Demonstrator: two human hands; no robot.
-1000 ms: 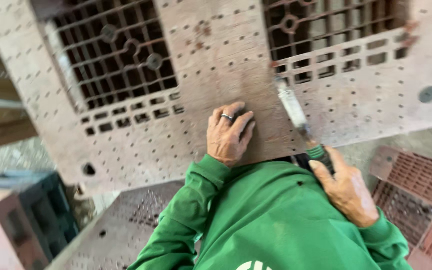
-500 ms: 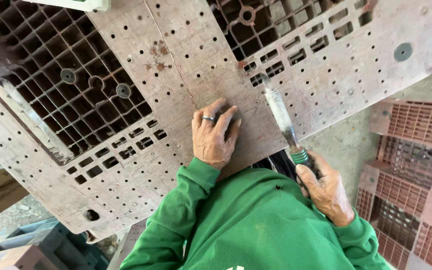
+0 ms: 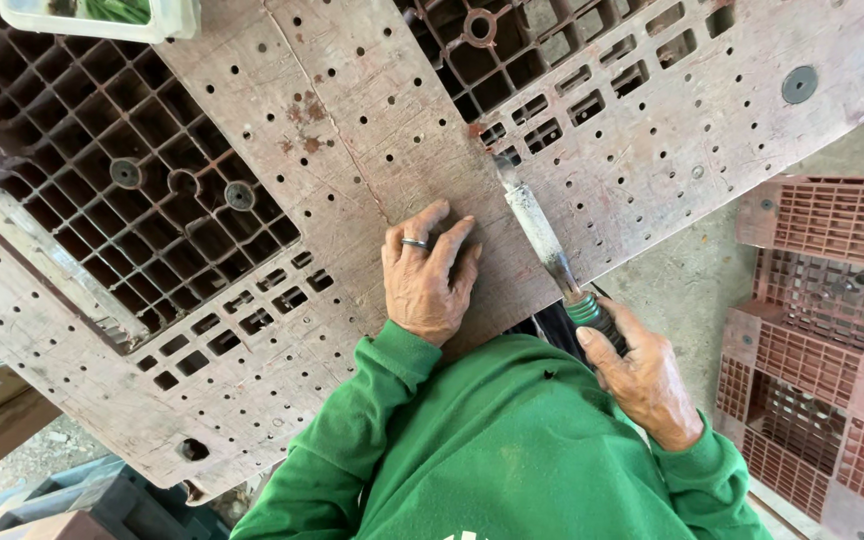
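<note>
A large brown plastic pallet (image 3: 372,130) with many small holes and open grid sections lies in front of me. My left hand (image 3: 427,275), with a ring on one finger, presses flat on the pallet's solid middle strip. My right hand (image 3: 642,375) grips the green handle of a long metal tool (image 3: 537,230), like a soldering iron or scraper. Its whitish blade points up and away, and its tip touches the pallet beside a grid opening, where a wisp of smoke shows. Both arms wear green sleeves.
More reddish plastic pallets or crates (image 3: 822,340) are stacked on the concrete floor at the right. A white tray (image 3: 102,15) with green content sits at the top left on the pallet. Dark crates (image 3: 72,500) lie at the bottom left.
The view has shifted, so the pallet appears rotated and more of it shows. My left hand stays flat on it. The tool's tip has stayed at the same spot by the grid opening.
</note>
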